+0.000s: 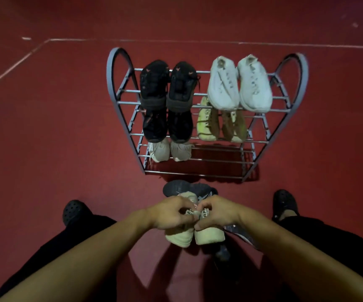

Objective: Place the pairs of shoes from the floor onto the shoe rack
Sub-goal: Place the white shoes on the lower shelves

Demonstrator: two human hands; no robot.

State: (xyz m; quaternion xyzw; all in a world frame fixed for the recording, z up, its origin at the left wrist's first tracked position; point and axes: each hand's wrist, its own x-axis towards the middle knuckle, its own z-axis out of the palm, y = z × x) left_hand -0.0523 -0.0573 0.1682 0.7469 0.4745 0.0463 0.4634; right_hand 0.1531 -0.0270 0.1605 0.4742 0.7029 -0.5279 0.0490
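Five pairs on the shoe rack [119, 92], left hand [171, 211] and right hand [216, 211] pinching cream shoes [194, 236]

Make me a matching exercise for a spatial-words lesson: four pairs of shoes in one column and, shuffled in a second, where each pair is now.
Shoes:
1. white pair
2. yellow-green pair
3. beige pair
4. cream pair

Places:
A. bottom shelf of the rack, left
B. held in both hands, left hand and right hand
C. top shelf, right
D. middle shelf, right

Pairs: 1-C, 2-D, 3-A, 4-B
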